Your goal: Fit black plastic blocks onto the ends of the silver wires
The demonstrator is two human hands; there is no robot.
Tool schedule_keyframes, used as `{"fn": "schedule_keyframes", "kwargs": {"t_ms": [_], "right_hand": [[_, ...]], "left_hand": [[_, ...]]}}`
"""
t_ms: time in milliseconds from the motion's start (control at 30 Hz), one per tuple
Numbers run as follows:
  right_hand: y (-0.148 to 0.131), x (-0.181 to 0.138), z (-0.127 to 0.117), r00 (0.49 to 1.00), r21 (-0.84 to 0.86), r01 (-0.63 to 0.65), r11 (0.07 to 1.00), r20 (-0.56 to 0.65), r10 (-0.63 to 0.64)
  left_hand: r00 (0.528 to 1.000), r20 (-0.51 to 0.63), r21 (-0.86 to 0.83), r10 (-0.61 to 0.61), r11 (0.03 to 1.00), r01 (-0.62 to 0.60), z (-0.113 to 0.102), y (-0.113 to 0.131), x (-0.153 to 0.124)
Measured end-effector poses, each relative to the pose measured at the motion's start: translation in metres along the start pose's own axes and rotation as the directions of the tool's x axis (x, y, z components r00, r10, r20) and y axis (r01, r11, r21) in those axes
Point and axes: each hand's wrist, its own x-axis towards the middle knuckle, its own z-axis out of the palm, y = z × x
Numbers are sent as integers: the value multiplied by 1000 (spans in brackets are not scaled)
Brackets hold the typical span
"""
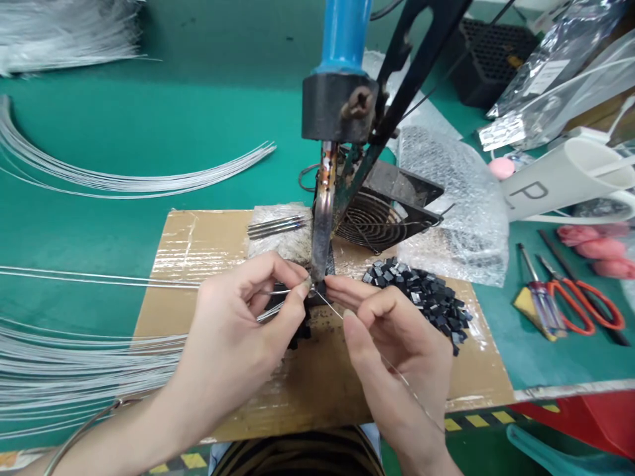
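A soldering iron (325,225) with a blue handle (344,36) is clamped upright, its tip pointing down between my hands. My left hand (243,330) is closed in a pinch on a thin white wire (169,283), holding its end close beside the tip. My right hand (401,357) grips a thin strand of solder wire (330,304), which runs from the iron's tip back across the palm. Exactly where solder, wire end and tip touch is too small to make out. Small black pieces (300,334) lie partly hidden below my left hand.
Underneath is a cardboard sheet (198,244) on the green table. A heap of black pieces (421,294) and a fan (377,218) lie to the right. White wires (99,360) spread at left. Scissors (570,304), a screwdriver (540,297) and a white cup (546,182) are far right.
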Motion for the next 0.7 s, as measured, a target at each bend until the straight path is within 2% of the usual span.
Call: {"fn": "schedule_keyframes", "kwargs": {"t_ms": [200, 467, 700], "right_hand": [[-3, 1, 2, 1000, 16, -3, 1000, -28, 4], [-3, 0, 0, 1000, 14, 3, 1000, 8, -3], [-5, -1, 1, 1000, 17, 10, 1000, -13, -10]], "left_hand": [[1000, -5, -6, 12, 1000, -12, -1, 2, -1], [1000, -2, -13, 3, 1000, -3, 0, 4, 0], [1000, -11, -7, -6, 1000, 6, -1, 7, -1]]}}
